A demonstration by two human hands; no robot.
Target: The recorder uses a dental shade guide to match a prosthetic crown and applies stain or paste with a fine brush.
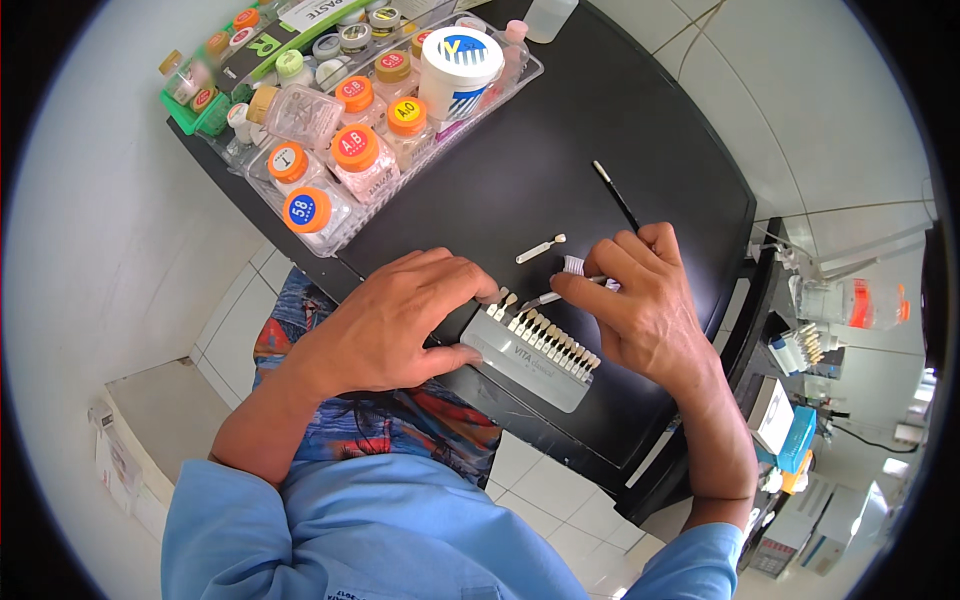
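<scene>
On the counter (480,205), the left hand (385,318) has its fingers clamped on the left end of a grey tooth rack (522,374), lettered across its front, and the right hand (637,300) pinches a slim tool (545,299) beside its teeth (563,347).

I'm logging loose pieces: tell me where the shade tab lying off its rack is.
In the head view, the loose shade tab lies on the black tabletop, just left of the right hand and beyond the grey shade-guide rack.

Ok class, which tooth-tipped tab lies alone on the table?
The white-handled tab left of the right hand, lying loose, unlike the tabs lined up along the grey holder.
</scene>
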